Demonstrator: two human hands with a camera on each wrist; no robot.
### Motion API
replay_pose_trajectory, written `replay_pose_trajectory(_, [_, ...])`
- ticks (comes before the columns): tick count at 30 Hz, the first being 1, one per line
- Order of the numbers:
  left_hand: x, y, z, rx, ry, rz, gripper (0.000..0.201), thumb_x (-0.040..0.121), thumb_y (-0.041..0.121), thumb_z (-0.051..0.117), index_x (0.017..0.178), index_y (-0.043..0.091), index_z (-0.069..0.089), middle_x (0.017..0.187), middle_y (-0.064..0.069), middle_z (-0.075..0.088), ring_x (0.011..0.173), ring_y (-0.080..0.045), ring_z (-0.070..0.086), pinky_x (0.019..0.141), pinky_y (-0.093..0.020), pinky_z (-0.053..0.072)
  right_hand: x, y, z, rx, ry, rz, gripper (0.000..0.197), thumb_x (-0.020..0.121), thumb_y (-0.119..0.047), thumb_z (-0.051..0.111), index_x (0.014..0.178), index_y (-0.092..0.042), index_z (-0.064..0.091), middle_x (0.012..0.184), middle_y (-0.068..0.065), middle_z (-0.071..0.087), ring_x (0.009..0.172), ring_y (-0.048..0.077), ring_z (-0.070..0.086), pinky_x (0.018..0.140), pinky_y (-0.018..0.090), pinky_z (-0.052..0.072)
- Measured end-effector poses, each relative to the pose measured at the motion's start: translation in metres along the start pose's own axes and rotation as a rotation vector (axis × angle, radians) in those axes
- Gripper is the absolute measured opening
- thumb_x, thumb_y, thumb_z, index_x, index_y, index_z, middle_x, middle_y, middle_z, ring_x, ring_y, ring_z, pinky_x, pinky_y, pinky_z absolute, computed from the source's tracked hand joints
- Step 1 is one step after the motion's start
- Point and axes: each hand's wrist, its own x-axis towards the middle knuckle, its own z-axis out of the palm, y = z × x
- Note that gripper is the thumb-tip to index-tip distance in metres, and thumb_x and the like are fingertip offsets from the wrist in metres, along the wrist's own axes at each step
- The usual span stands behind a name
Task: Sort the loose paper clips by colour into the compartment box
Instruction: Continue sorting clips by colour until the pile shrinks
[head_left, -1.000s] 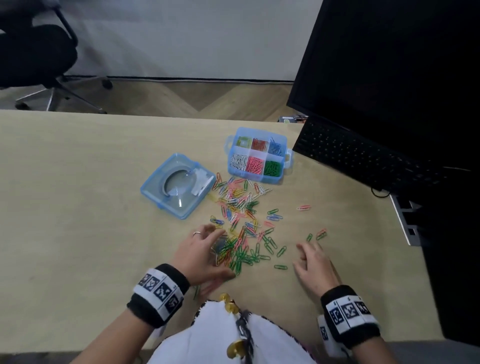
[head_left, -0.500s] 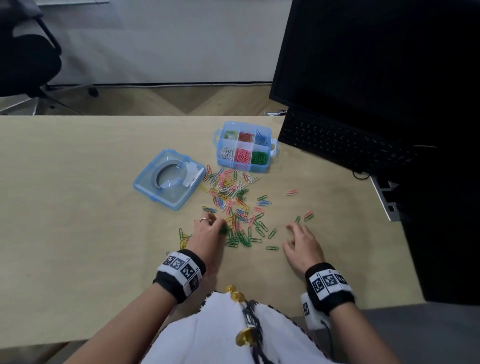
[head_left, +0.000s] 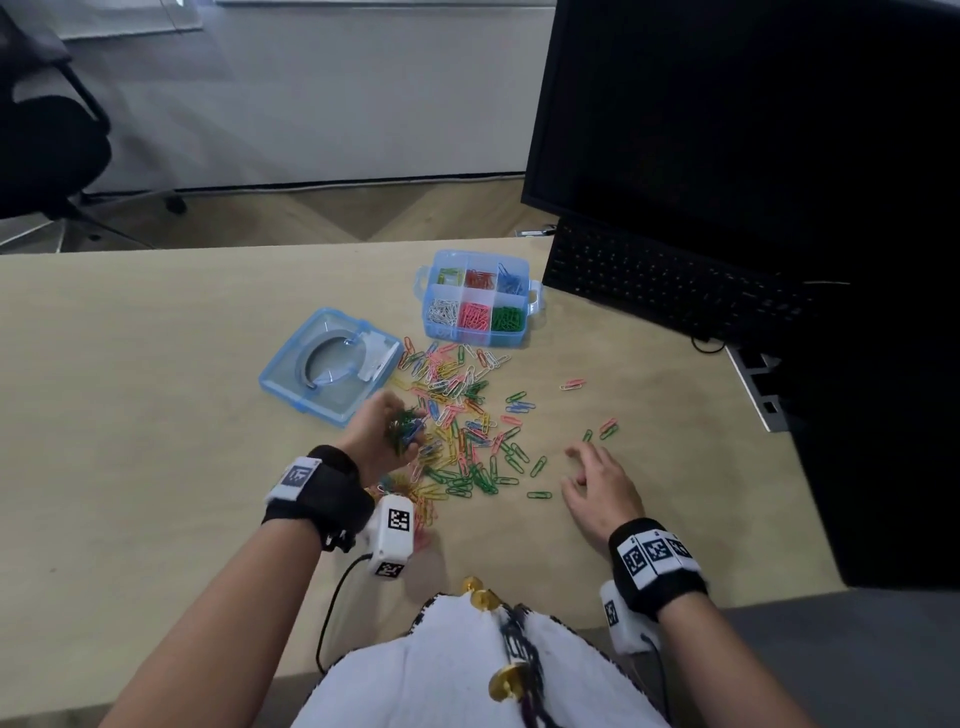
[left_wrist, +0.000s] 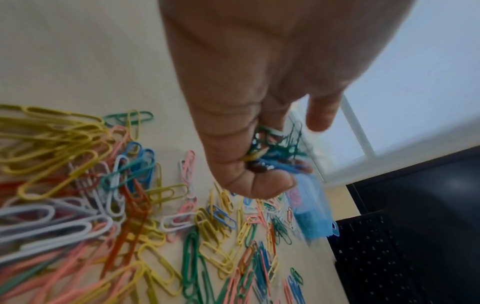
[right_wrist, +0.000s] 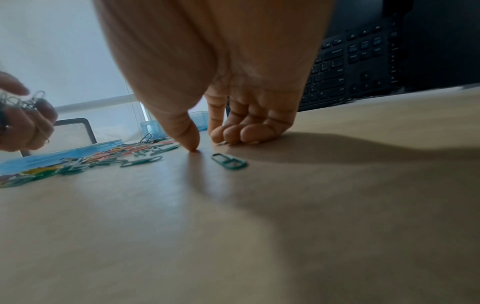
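Observation:
Several loose paper clips (head_left: 457, 415) of mixed colours lie scattered on the desk in front of the blue compartment box (head_left: 467, 338), whose cells hold clips sorted by colour. My left hand (head_left: 402, 428) is lifted over the near left part of the pile and grips a bunch of mostly green and blue clips (left_wrist: 272, 148). My right hand (head_left: 587, 467) rests on the desk right of the pile, thumb tip and curled fingertips (right_wrist: 244, 133) touching the surface. It holds nothing. A single green clip (right_wrist: 228, 161) lies under its palm.
The box's blue lid (head_left: 332, 366) lies flat left of the pile. A black keyboard (head_left: 675, 286) and a dark monitor (head_left: 753, 130) stand at the right. An office chair (head_left: 47, 145) is beyond the desk's far left edge.
My left hand has risen off the desk and turned, carrying a bunch of clips it gathered from the pile. The right hand has stayed in about the same spot.

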Motion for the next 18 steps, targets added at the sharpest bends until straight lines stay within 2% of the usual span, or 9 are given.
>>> replay_pose_trajectory(2, [0.001, 0.003, 0.001, -0.051, -0.011, -0.037, 0.039, 0.094, 0.041, 0.039, 0.07, 0.012, 0.049, 0.062, -0.002, 0.046, 0.051, -0.013, 0.042, 0.044, -0.018, 0.038, 0.0, -0.001, -0.001, 0.005, -0.001, -0.004, 0.035, 0.088, -0.024, 0.053, 0.123, -0.025, 0.048, 0.116, -0.005, 0.053, 0.103, 0.015, 0.052, 0.09, 0.033, 0.046])
replay_pose_trajectory(3, [0.002, 0.004, 0.002, -0.068, -0.019, -0.051, 0.044, 0.096, 0.045, 0.039, 0.065, 0.014, 0.047, 0.057, 0.001, 0.043, 0.047, -0.011, 0.039, 0.042, -0.016, 0.036, 0.001, -0.001, -0.002, 0.006, -0.002, -0.006, 0.035, 0.088, -0.024, 0.053, 0.122, -0.025, 0.048, 0.115, -0.005, 0.053, 0.102, 0.015, 0.052, 0.089, 0.033, 0.046])
replay_pose_trajectory(5, [0.003, 0.002, 0.005, -0.143, -0.06, -0.083, 0.038, 0.099, 0.037, 0.04, 0.068, 0.016, 0.046, 0.052, 0.005, 0.038, 0.04, -0.006, 0.038, 0.036, -0.014, 0.034, 0.002, -0.001, -0.003, 0.008, -0.007, -0.009, 0.034, 0.088, -0.024, 0.053, 0.122, -0.024, 0.049, 0.114, -0.005, 0.054, 0.101, 0.015, 0.052, 0.087, 0.031, 0.046])
replay_pose_trajectory(7, [0.004, 0.0, 0.007, -0.267, -0.114, -0.095, 0.023, 0.1, 0.022, 0.04, 0.084, 0.011, 0.054, 0.053, 0.005, 0.041, 0.038, -0.004, 0.04, 0.035, -0.012, 0.036, 0.003, -0.002, -0.005, 0.005, -0.019, -0.011, 0.033, 0.089, -0.023, 0.053, 0.121, -0.024, 0.049, 0.113, -0.005, 0.055, 0.1, 0.014, 0.053, 0.085, 0.028, 0.044])
replay_pose_trajectory(9, [0.002, -0.002, 0.011, -0.405, -0.177, -0.086, 0.021, 0.094, 0.012, 0.042, 0.102, 0.002, 0.059, 0.064, -0.001, 0.053, 0.043, -0.005, 0.048, 0.04, -0.011, 0.043, 0.003, -0.002, -0.008, 0.01, -0.031, -0.005, 0.031, 0.089, -0.023, 0.054, 0.12, -0.025, 0.049, 0.112, -0.007, 0.055, 0.096, 0.012, 0.053, 0.082, 0.027, 0.044])
replay_pose_trajectory(11, [0.0, -0.001, 0.015, -0.517, -0.227, -0.076, 0.031, 0.087, 0.011, 0.047, 0.11, -0.005, 0.061, 0.084, -0.014, 0.065, 0.056, -0.012, 0.062, 0.055, -0.016, 0.055, 0.005, -0.004, -0.012, 0.026, -0.049, 0.006, 0.029, 0.089, -0.023, 0.055, 0.118, -0.025, 0.05, 0.107, -0.01, 0.054, 0.089, 0.01, 0.054, 0.079, 0.026, 0.045])
replay_pose_trajectory(13, [-0.001, 0.0, 0.021, -0.553, -0.256, -0.077, 0.039, 0.091, 0.017, 0.046, 0.117, -0.009, 0.059, 0.11, -0.026, 0.065, 0.084, -0.023, 0.07, 0.077, -0.028, 0.057, 0.008, -0.007, -0.019, 0.037, -0.093, 0.028, 0.027, 0.09, -0.024, 0.056, 0.117, -0.023, 0.053, 0.099, -0.01, 0.056, 0.085, 0.009, 0.056, 0.078, 0.027, 0.048])
replay_pose_trajectory(15, [-0.004, 0.004, 0.027, -0.515, -0.297, -0.074, 0.046, 0.098, 0.025, 0.037, 0.124, -0.008, 0.054, 0.125, -0.027, 0.058, 0.11, -0.03, 0.063, 0.092, -0.036, 0.05, 0.011, -0.014, -0.028, 0.045, -0.125, 0.023, 0.025, 0.092, -0.025, 0.055, 0.116, -0.021, 0.058, 0.096, -0.008, 0.062, 0.086, 0.01, 0.059, 0.079, 0.028, 0.051])
replay_pose_trajectory(18, [-0.015, 0.012, 0.04, -0.415, -0.357, -0.028, 0.048, 0.1, 0.029, 0.03, 0.127, -0.003, 0.054, 0.13, -0.023, 0.058, 0.122, -0.035, 0.055, 0.104, -0.042, 0.042, 0.013, -0.035, -0.05, 0.045, -0.109, -0.083, 0.021, 0.095, -0.026, 0.053, 0.113, -0.018, 0.063, 0.095, -0.006, 0.064, 0.084, 0.008, 0.06, 0.076, 0.023, 0.051])
